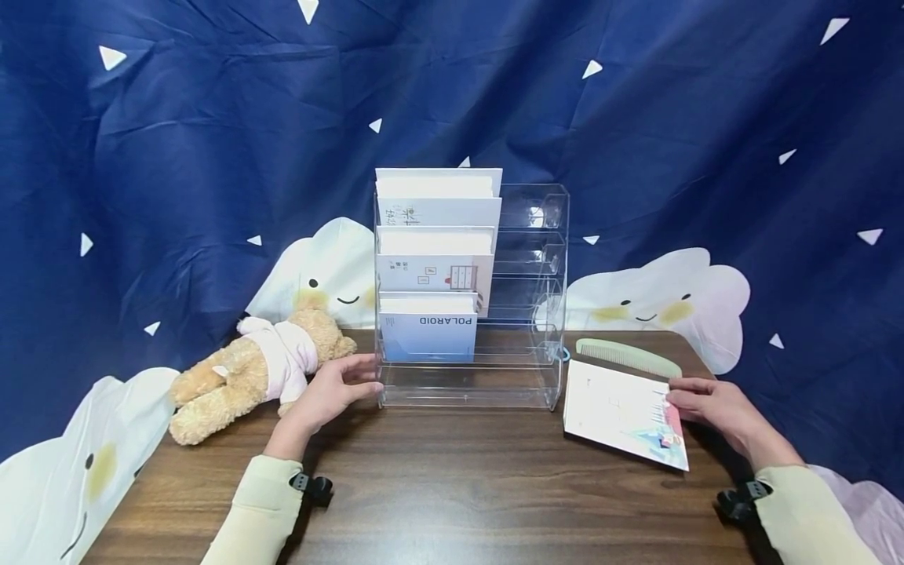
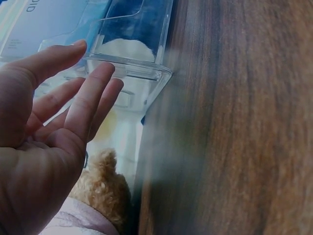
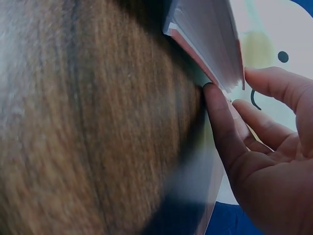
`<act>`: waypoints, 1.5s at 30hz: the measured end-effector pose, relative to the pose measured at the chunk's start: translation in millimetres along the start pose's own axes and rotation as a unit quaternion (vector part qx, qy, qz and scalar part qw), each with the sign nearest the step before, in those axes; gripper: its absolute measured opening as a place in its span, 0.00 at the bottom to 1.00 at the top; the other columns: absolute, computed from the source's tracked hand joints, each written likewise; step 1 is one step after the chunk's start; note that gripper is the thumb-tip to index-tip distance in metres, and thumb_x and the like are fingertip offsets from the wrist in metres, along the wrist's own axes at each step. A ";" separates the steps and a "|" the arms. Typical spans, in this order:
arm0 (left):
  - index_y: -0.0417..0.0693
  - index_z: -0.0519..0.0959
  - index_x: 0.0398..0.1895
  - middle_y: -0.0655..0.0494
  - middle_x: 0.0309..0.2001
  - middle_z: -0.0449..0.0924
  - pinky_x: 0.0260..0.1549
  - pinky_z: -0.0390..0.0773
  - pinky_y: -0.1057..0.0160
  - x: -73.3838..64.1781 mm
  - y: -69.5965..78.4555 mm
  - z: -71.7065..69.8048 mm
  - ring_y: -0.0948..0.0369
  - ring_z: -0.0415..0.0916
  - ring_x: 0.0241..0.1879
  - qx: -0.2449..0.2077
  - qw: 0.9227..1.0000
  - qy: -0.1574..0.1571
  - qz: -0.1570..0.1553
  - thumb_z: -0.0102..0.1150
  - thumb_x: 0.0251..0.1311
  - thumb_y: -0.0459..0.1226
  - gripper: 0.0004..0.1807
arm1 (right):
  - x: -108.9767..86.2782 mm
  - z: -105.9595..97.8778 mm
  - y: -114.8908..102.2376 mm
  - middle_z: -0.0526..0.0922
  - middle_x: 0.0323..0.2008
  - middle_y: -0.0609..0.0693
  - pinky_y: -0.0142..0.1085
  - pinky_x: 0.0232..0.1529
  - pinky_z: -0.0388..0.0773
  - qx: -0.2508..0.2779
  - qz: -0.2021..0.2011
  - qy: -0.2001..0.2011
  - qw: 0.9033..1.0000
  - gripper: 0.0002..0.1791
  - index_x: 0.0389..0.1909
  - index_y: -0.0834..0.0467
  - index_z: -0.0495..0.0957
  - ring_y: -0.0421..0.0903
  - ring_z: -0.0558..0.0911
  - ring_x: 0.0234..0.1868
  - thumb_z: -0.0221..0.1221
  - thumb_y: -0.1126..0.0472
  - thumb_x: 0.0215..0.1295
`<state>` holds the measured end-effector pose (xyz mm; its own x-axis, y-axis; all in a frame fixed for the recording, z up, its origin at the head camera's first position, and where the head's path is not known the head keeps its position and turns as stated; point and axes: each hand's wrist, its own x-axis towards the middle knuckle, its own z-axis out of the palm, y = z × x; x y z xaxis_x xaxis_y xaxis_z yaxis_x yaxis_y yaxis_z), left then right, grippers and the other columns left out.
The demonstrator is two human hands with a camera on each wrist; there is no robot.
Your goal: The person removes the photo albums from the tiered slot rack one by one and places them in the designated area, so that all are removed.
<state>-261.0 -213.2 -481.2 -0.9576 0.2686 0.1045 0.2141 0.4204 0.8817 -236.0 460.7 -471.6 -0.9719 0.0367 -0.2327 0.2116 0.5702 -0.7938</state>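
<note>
A clear tiered rack (image 1: pixel 526 377) stands mid-table with several white and blue books in its left half, among them a blue POLAROID book (image 1: pixel 428 336). My left hand (image 1: pixel 340 392) is at the rack's left side, fingers extended; in the left wrist view the hand (image 2: pixel 58 117) has nothing in its palm. To the right of the rack, my right hand (image 1: pixel 720 412) pinches the right edge of a white book (image 1: pixel 614 408) with a colourful picture. The right wrist view shows the thumb and fingers of this hand (image 3: pixel 264 142) on either side of the book's pages (image 3: pixel 208 41).
A teddy bear (image 1: pixel 282 357) in a pale top lies left of the rack. Behind the white book lies a green comb (image 1: pixel 628 357). A small blue ring-like thing (image 1: pixel 566 355) shows by the rack's right side. A blue curtain (image 1: pixel 452 86) hangs behind the wooden table (image 1: pixel 452 486).
</note>
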 end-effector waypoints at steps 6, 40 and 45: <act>0.35 0.78 0.76 0.35 0.69 0.86 0.55 0.85 0.76 0.6 -2.6 1.2 0.42 0.87 0.66 0.000 1.000 -0.001 0.003 0.76 0.72 0.38 0.33 | -1.5 0.7 1.6 0.92 0.57 0.56 0.27 0.47 0.91 0.013 0.000 0.003 1.000 0.41 0.78 0.82 0.63 0.27 0.88 0.42 0.65 0.55 0.83; 0.36 0.79 0.75 0.35 0.69 0.86 0.59 0.88 0.67 0.4 0.5 1.3 0.42 0.88 0.66 0.014 1.000 0.005 0.004 0.75 0.72 0.37 0.31 | -3.7 -0.2 -0.3 0.93 0.49 0.50 0.30 0.46 0.93 0.054 0.011 0.000 0.998 0.38 0.75 0.86 0.63 0.31 0.90 0.40 0.66 0.62 0.81; 0.35 0.79 0.75 0.35 0.69 0.86 0.61 0.90 0.60 0.2 1.3 1.5 0.42 0.88 0.66 0.015 1.000 0.007 0.001 0.76 0.72 0.37 0.32 | -8.9 2.0 -0.6 0.94 0.48 0.46 0.28 0.46 0.92 0.050 -0.001 0.011 0.999 0.37 0.74 0.85 0.66 0.30 0.91 0.40 0.66 0.60 0.81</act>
<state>-260.6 -211.2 -480.8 -0.9599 0.2570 0.1124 0.2208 0.4454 0.8677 -227.3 458.4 -470.1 -0.9740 0.0553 -0.2197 0.2185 0.4852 -0.8466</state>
